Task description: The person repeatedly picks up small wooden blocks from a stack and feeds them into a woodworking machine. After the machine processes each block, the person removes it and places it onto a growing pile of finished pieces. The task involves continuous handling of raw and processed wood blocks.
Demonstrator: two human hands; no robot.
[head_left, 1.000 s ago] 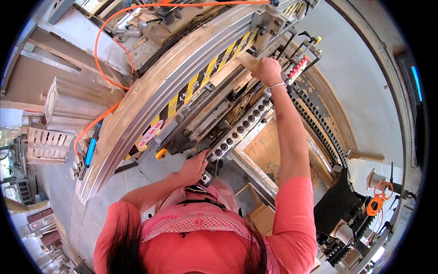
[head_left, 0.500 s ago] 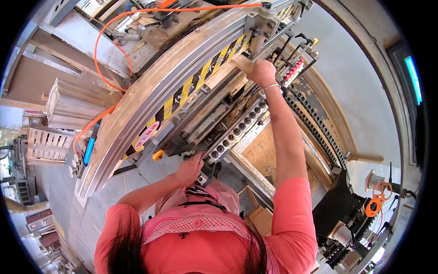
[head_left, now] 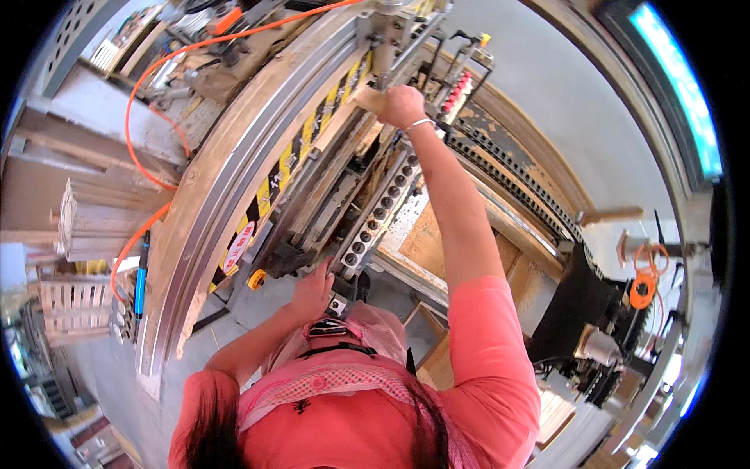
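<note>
My right hand (head_left: 404, 107), reaching far forward with a thin band at the wrist, is closed on the end of a pale wooden piece (head_left: 369, 99). That piece lies over the woodworking machine, close to the metal bracket (head_left: 391, 39) at the far end of the frame. Closer to my body, my left hand (head_left: 314, 289) lies at the near end of a metal rail (head_left: 379, 215) with a row of dark round knobs. Its fingers look stretched out, with nothing seen in them; whether they touch the rail is unclear.
A long machine frame (head_left: 234, 141) with a yellow-black striped strip (head_left: 269, 187) curves along the left. An orange hose (head_left: 129, 117) loops over it. Black chain tracks (head_left: 516, 176) run at the right, near a lit screen (head_left: 676, 86). A sawdust-covered board (head_left: 441, 242) sits below my right forearm.
The view has turned, so the machine appears shifted left and the screen shows more. Both hands stay at about the same spots on the machine, the right still on the wooden piece.
</note>
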